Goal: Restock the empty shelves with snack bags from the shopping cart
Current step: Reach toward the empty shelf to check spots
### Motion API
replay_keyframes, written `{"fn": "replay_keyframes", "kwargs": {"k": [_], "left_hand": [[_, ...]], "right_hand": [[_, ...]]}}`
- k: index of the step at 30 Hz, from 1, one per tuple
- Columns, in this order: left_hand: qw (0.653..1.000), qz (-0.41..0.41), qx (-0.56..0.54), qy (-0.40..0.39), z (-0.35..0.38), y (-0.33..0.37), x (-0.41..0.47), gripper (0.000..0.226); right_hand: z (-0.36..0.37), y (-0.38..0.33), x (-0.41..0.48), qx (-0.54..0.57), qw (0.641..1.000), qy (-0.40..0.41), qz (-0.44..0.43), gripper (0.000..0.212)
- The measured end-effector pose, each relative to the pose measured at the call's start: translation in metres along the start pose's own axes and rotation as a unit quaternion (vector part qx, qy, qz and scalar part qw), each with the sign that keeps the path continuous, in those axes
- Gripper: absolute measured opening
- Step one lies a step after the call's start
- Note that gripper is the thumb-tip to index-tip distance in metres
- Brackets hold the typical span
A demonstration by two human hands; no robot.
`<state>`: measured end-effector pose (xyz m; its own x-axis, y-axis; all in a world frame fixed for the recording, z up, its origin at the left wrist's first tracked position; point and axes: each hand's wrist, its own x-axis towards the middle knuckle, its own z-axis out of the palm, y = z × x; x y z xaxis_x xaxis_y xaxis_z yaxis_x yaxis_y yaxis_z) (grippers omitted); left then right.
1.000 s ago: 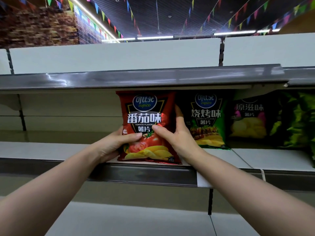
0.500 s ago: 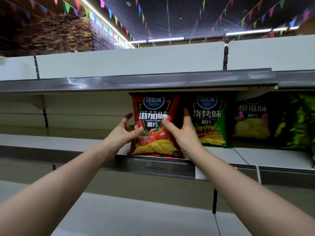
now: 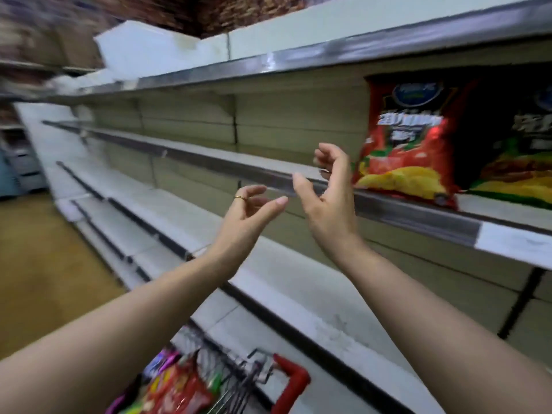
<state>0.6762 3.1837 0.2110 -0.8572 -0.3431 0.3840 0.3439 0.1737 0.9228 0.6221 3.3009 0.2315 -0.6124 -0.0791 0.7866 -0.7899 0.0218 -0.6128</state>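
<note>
- Standing upright at the right end of the middle shelf (image 3: 263, 162), the red snack bag (image 3: 406, 144) has its lower edge close to the front lip. Nothing braces its face, so it may tip forward and drop.
- The right hand (image 3: 328, 198) hangs just left of that bag. It is empty, with loosely curled fingers. A careless sweep could clip the bag's near corner and topple it.
- The left hand (image 3: 248, 213), also empty and relaxed, hovers beside the right hand, well apart from any bag.
- A dark-and-green bag (image 3: 519, 150) stands against the red one's right side. Whether they touch or overlap cannot be told. A falling red bag may drag it along.
- The shopping cart (image 3: 239, 369) sits low and near, with snack bags (image 3: 179, 392) heaped inside. A hasty grab could spill several or crush the contents.
- The view is smeared, so the gap between cart and lower shelf cannot be judged. A bump is possible.
</note>
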Motion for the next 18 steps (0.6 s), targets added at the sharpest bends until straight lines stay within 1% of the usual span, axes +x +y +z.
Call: {"fn": "replay_keyframes", "kwargs": {"k": [3, 8, 11, 15, 18], "left_hand": [[0.998, -0.033, 0.023, 0.041, -0.042, -0.016, -0.026, 0.063], [0.987, -0.083, 0.050, 0.127, -0.114, -0.042, -0.056, 0.068], [0.979, -0.100, 0.058, 0.165, -0.151, -0.055, -0.066, 0.052], [0.966, -0.131, 0.069, 0.210, -0.196, -0.079, -0.075, 0.055], [0.957, -0.161, 0.081, 0.227, -0.224, -0.102, -0.080, 0.041]], "right_hand": [[0.043, -0.001, -0.024, 0.060, 0.996, -0.056, 0.041, 0.050], [0.122, 0.000, -0.060, 0.133, 0.974, -0.167, 0.082, 0.046], [0.167, 0.003, -0.078, 0.156, 0.959, -0.216, 0.097, 0.048], [0.223, 0.013, -0.101, 0.172, 0.938, -0.272, 0.132, 0.045], [0.255, 0.027, -0.120, 0.167, 0.925, -0.305, 0.153, 0.038]]}}
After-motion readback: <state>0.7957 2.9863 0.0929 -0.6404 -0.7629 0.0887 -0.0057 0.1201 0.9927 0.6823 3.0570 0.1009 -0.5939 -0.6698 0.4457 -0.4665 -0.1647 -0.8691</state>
